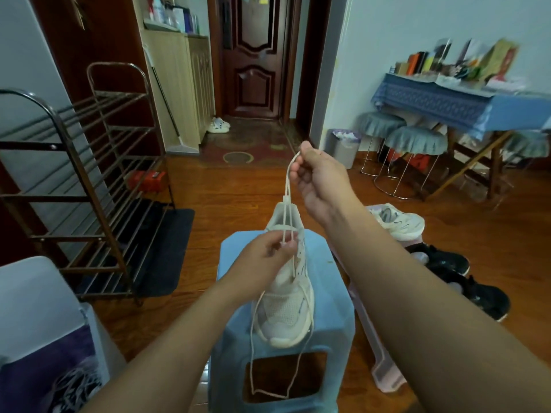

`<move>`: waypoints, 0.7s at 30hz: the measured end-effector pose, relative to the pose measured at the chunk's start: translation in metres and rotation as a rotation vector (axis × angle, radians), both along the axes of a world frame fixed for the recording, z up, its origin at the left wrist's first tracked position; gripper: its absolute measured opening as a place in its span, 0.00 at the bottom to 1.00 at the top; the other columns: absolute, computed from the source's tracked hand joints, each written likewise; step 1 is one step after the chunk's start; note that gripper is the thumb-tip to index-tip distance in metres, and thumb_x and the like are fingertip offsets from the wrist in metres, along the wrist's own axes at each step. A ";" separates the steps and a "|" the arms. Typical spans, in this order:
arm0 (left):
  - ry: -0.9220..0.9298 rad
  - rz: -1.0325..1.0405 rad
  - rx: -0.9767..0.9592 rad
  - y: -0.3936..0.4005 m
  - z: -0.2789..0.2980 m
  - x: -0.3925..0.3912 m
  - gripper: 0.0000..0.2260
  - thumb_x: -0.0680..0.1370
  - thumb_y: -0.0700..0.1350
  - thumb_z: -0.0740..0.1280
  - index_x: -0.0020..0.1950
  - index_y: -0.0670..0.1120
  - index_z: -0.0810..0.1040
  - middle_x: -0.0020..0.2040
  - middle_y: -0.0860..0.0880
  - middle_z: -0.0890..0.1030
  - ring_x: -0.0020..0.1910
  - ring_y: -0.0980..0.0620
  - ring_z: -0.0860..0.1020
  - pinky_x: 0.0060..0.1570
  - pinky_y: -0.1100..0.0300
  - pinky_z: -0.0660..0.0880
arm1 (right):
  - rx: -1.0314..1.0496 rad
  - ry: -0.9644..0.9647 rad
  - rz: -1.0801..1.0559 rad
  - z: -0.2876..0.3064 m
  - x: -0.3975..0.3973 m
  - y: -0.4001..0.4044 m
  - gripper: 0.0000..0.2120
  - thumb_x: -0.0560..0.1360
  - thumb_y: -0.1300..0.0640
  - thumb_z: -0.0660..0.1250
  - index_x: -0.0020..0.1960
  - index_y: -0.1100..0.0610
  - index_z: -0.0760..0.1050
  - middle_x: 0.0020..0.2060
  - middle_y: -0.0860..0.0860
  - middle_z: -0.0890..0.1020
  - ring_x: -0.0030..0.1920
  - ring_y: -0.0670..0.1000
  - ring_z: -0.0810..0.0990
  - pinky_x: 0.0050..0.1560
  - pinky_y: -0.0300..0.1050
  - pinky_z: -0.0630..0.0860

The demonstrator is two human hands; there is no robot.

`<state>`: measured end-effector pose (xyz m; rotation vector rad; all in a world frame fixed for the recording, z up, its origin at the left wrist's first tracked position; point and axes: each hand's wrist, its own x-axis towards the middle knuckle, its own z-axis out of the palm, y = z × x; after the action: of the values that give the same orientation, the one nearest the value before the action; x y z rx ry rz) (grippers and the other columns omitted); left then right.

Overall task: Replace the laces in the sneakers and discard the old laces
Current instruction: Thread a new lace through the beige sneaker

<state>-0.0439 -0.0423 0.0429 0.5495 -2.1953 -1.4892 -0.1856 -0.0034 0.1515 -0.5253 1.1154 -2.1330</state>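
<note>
A cream sneaker (286, 308) lies on a blue plastic stool (334, 338), toe toward me. A cream lace (286, 186) runs up from its eyelets in a loop. My right hand (319, 177) pinches the top of that loop above the shoe's tongue. My left hand (265, 254) pinches the lace strands at the upper eyelets. Two loose lace ends (253, 353) hang down past the toe in front of the stool. The second cream sneaker (396, 222) rests on a pink stool (384, 371) to the right.
A grey bin (44, 338) with a purple liner and tangled laces stands at lower left. A metal shoe rack (89, 189) fills the left. Black sneakers (465, 278) lie on the floor at right. A small trash bin (346, 147), round stools and a cloth-covered table sit beyond.
</note>
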 end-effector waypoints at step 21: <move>-0.085 -0.122 0.125 0.002 -0.012 -0.004 0.15 0.88 0.51 0.54 0.57 0.44 0.77 0.52 0.53 0.87 0.60 0.53 0.80 0.68 0.51 0.72 | 0.562 0.254 -0.118 -0.010 -0.082 -0.046 0.08 0.78 0.55 0.72 0.51 0.60 0.82 0.34 0.50 0.79 0.30 0.45 0.75 0.31 0.38 0.74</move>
<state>-0.0480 -0.0403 0.0309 0.5365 -2.2459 -1.7054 -0.2678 -0.0498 0.1411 -0.4757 1.8456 -1.7578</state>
